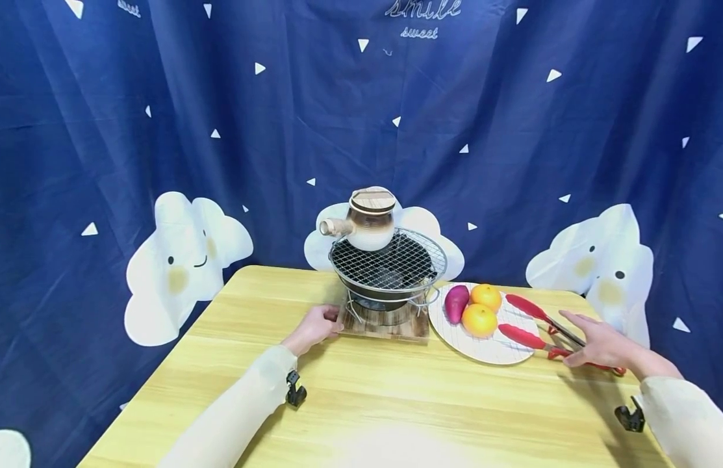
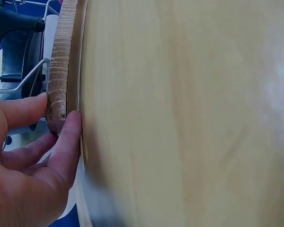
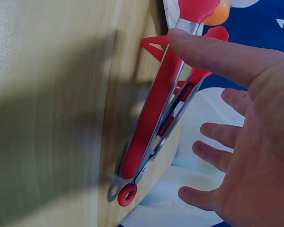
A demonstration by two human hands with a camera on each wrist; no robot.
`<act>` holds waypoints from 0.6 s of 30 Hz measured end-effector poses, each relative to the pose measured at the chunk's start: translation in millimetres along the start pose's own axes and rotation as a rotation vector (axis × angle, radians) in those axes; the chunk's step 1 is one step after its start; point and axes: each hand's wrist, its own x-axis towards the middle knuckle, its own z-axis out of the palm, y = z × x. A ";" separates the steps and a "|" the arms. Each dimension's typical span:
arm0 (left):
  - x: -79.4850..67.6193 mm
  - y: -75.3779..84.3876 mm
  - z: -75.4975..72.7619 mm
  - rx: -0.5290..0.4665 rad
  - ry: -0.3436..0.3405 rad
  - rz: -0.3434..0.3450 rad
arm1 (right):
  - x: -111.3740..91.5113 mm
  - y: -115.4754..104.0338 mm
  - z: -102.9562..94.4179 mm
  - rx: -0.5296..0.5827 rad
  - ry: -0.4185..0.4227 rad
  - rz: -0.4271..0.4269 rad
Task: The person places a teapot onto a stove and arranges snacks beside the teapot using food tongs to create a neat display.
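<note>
At the left end of the wooden board (image 1: 409, 330), my left hand (image 1: 313, 328) pinches a corner. In the left wrist view the thumb lies on one face of the board (image 2: 62, 61) and fingers on the other. On the board stands a small round grill (image 1: 422, 281) with a wire mesh top. A brown and cream clay pot (image 1: 369, 235) with a wooden lid sits on the mesh, handle pointing left. My right hand (image 1: 608, 346) hovers with spread fingers over red and metal tongs (image 3: 151, 113), whose red heads rest on a plate.
Right of the grill is a round white plate (image 1: 455, 343) bearing a purple sweet potato (image 1: 456, 304) and two oranges (image 1: 479, 320). The light wood table (image 1: 338, 403) ends just behind the grill and plate, before a blue curtain (image 1: 314, 97).
</note>
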 end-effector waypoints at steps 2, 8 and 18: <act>0.3 -0.7 0.1 -0.002 -0.001 -0.001 | -0.1 0.5 0.3 -0.001 -0.005 0.010; 1.1 -1.7 0.2 -0.002 0.000 0.001 | 2.3 3.4 0.0 -0.018 -0.016 0.010; 0.1 -1.8 0.5 0.013 0.007 0.017 | 6.6 5.7 -1.4 0.026 -0.074 0.042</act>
